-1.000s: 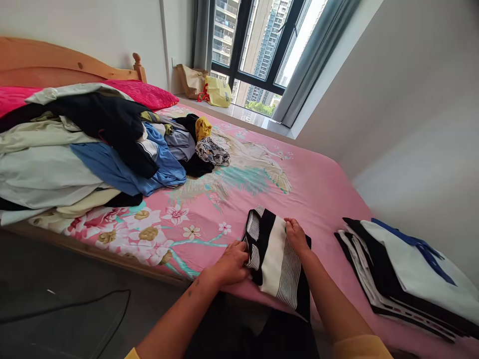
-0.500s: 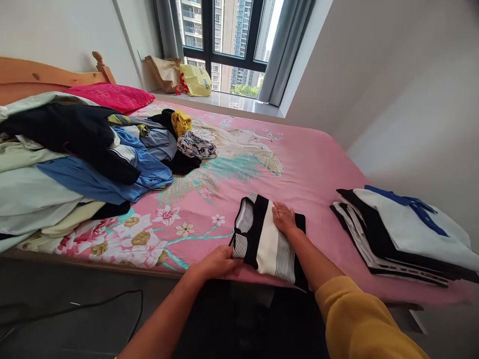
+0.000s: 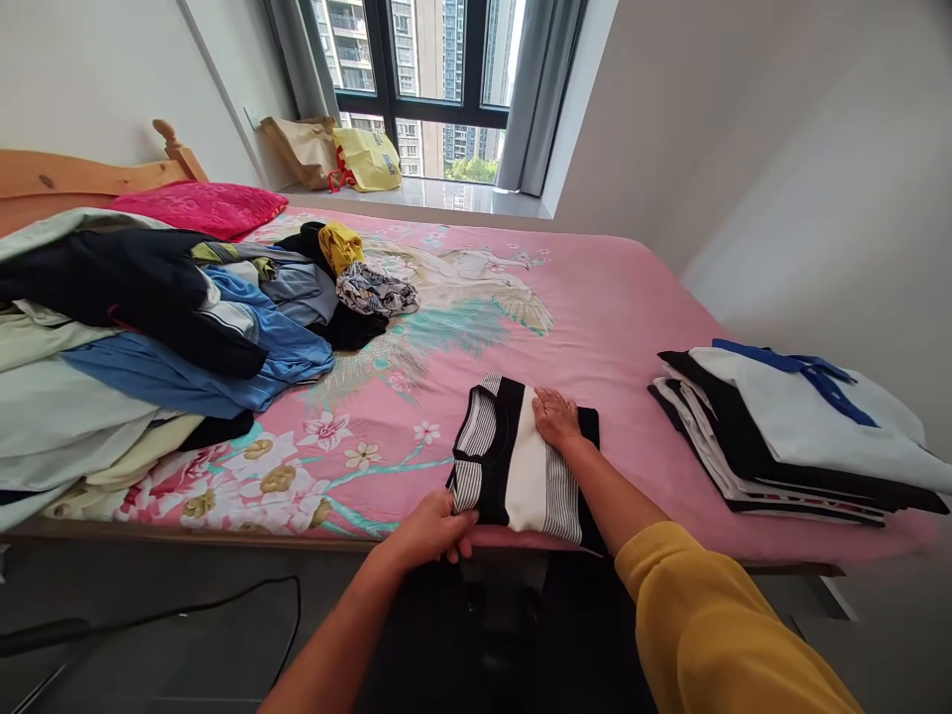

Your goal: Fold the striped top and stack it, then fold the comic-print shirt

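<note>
Striped garment (image 3: 513, 466) (folded) under right hand (image 3: 556, 416)

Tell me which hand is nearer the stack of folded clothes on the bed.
Right. The right hand lies flat on the striped garment, closer to the folded stack; the left hand grips the garment's far-side edge.

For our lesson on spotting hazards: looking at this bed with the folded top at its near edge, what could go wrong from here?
1. The striped top lies at the bed's near edge, gripped only at a corner by the left hand; it may slide off or unfold.
2. The folded stack overhangs the right edge and could topple.
3. A cable on the floor might trip someone.
</note>
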`<state>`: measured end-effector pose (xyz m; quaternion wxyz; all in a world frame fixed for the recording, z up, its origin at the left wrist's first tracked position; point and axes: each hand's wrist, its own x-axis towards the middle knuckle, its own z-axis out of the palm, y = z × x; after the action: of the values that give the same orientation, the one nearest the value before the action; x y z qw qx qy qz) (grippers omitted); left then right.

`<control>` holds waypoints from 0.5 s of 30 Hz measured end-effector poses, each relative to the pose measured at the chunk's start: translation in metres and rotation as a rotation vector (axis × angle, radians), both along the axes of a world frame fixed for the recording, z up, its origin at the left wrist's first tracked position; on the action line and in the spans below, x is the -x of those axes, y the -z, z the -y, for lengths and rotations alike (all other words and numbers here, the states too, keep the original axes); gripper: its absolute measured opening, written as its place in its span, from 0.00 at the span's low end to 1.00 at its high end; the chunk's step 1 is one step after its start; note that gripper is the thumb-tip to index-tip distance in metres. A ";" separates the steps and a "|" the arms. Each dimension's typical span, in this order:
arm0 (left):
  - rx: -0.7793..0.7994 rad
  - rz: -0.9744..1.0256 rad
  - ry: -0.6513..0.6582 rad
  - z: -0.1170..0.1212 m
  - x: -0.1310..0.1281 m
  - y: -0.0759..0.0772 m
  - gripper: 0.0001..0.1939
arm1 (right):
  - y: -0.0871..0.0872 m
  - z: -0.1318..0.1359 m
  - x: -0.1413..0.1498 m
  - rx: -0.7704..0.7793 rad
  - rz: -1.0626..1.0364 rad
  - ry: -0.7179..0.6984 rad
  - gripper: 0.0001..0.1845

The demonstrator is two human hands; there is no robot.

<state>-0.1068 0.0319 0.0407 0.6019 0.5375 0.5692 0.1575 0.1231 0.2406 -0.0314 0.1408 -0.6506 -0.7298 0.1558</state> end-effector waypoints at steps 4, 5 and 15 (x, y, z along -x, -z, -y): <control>0.089 0.005 -0.066 0.003 0.002 0.014 0.16 | 0.000 -0.001 -0.002 -0.002 -0.019 -0.001 0.26; 0.083 0.023 -0.083 0.004 0.003 0.017 0.16 | -0.001 -0.001 -0.002 -0.003 -0.024 -0.002 0.26; 0.113 0.306 -0.138 0.005 0.010 0.023 0.20 | -0.037 0.034 -0.008 -0.077 -0.096 0.028 0.27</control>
<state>-0.1164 0.0272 0.0181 0.6987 0.4321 0.5143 0.2463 0.1314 0.2067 0.0058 0.2027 -0.6466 -0.7185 0.1565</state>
